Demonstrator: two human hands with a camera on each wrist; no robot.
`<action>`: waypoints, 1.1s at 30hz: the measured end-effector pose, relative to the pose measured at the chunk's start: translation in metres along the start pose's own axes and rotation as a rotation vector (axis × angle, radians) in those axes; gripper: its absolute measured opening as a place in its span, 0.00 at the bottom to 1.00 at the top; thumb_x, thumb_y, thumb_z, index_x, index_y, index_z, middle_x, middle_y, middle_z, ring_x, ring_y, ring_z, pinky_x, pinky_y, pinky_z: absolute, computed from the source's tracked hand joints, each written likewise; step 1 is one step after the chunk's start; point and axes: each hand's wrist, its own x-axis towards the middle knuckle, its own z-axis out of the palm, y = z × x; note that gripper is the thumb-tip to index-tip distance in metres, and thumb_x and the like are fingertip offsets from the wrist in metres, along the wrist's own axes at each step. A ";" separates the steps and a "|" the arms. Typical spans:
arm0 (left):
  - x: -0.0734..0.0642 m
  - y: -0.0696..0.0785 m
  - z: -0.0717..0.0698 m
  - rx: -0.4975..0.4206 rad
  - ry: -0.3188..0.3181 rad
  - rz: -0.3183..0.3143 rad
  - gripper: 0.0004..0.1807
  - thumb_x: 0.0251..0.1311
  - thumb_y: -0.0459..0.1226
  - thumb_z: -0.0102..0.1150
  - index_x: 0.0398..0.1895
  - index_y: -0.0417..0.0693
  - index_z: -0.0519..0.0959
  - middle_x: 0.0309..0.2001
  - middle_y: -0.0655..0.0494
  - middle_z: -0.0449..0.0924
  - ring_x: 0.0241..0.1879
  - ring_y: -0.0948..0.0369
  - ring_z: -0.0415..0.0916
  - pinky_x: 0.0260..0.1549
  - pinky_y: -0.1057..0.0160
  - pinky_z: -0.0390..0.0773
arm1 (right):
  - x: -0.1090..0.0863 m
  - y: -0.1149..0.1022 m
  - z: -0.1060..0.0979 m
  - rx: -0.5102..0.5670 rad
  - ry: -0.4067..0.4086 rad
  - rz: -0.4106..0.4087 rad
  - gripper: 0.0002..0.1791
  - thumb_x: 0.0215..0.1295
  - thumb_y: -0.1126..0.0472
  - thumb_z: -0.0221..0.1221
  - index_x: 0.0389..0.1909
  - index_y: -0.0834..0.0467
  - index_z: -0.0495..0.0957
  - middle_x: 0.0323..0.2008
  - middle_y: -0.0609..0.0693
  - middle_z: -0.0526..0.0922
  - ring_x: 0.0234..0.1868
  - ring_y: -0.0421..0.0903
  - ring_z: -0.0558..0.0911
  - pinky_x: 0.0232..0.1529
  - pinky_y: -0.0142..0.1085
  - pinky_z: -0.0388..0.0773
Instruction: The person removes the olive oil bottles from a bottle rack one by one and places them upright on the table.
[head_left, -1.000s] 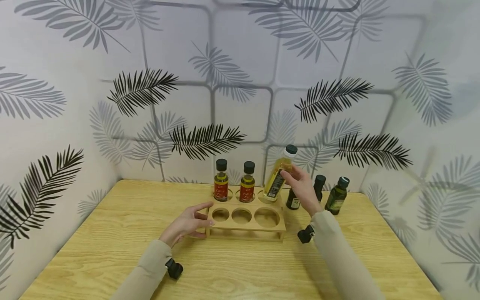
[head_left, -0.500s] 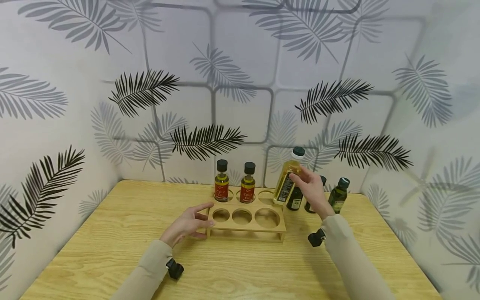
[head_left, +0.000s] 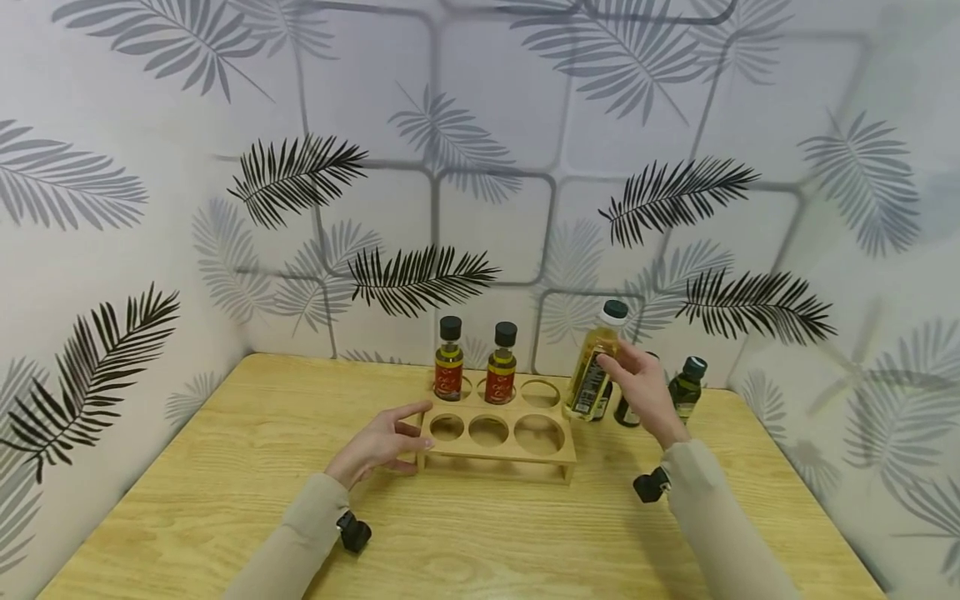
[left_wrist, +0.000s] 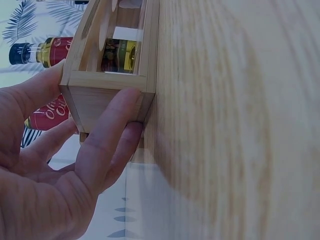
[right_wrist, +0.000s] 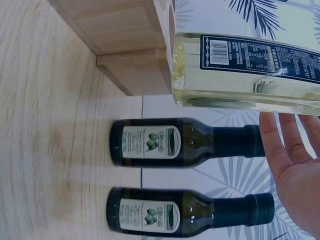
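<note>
In the head view my right hand [head_left: 643, 387] pinches a clear bottle of yellow oil [head_left: 588, 375] with a dark cap, tilted with its top to the right. Its base is just beside the right end of a two-tier wooden rack [head_left: 495, 448]. My left hand [head_left: 378, 446] holds the rack's left end. In the left wrist view its fingers [left_wrist: 107, 135] lie against the end panel. Two red-labelled olive oil bottles, one on the left [head_left: 448, 367] and one on the right [head_left: 500, 371], stand in the rear tier; the rear right hole and the front holes hold nothing.
Right of the rack stand several dark green bottles, two of them, an upper one [right_wrist: 150, 143] and a lower one [right_wrist: 150, 211], clear in the right wrist view. Another green bottle [head_left: 686, 387] stands farther right. A leaf-patterned wall [head_left: 487, 225] backs the wooden table [head_left: 480, 542].
My right hand has lifted the yellow oil bottle out of the rear right hole and carried it rightward past the rack's end. My left hand has stayed at the rack's left end.
</note>
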 end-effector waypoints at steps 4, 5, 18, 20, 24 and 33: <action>0.001 0.000 0.001 0.004 -0.004 -0.001 0.40 0.60 0.35 0.67 0.75 0.59 0.62 0.61 0.34 0.65 0.49 0.51 0.79 0.40 0.50 0.86 | -0.003 0.002 -0.005 -0.023 0.011 0.011 0.44 0.70 0.41 0.55 0.78 0.57 0.49 0.73 0.62 0.59 0.68 0.62 0.68 0.67 0.58 0.67; 0.000 0.000 0.001 0.005 -0.002 -0.002 0.40 0.60 0.35 0.67 0.75 0.59 0.62 0.61 0.34 0.65 0.48 0.52 0.79 0.40 0.50 0.86 | -0.004 0.003 -0.006 -0.025 0.012 0.013 0.44 0.70 0.41 0.56 0.78 0.57 0.49 0.73 0.62 0.60 0.68 0.62 0.68 0.66 0.58 0.68; -0.001 0.002 0.001 0.014 -0.008 -0.003 0.40 0.60 0.35 0.67 0.75 0.59 0.62 0.61 0.34 0.65 0.50 0.50 0.78 0.40 0.50 0.86 | -0.012 0.008 -0.015 -0.059 -0.011 0.050 0.45 0.69 0.40 0.56 0.78 0.57 0.49 0.71 0.65 0.63 0.67 0.63 0.68 0.66 0.59 0.68; -0.001 0.003 0.001 0.014 -0.007 -0.009 0.40 0.60 0.35 0.67 0.75 0.60 0.62 0.61 0.34 0.65 0.49 0.50 0.79 0.40 0.50 0.86 | -0.013 0.010 -0.016 -0.066 -0.022 0.054 0.45 0.69 0.40 0.55 0.78 0.58 0.48 0.71 0.66 0.62 0.68 0.63 0.68 0.67 0.59 0.67; -0.001 0.003 0.001 0.005 -0.004 -0.015 0.40 0.60 0.35 0.67 0.74 0.60 0.62 0.61 0.35 0.65 0.48 0.51 0.79 0.39 0.49 0.86 | -0.016 0.013 -0.017 -0.082 -0.032 0.060 0.45 0.70 0.41 0.55 0.77 0.59 0.48 0.72 0.66 0.60 0.70 0.63 0.65 0.67 0.60 0.66; -0.001 0.004 0.001 0.004 0.011 -0.005 0.39 0.60 0.34 0.67 0.74 0.59 0.63 0.59 0.36 0.67 0.47 0.52 0.79 0.38 0.49 0.86 | -0.017 0.026 -0.021 -0.096 -0.054 0.042 0.44 0.72 0.43 0.54 0.77 0.63 0.49 0.73 0.67 0.58 0.71 0.64 0.63 0.67 0.60 0.66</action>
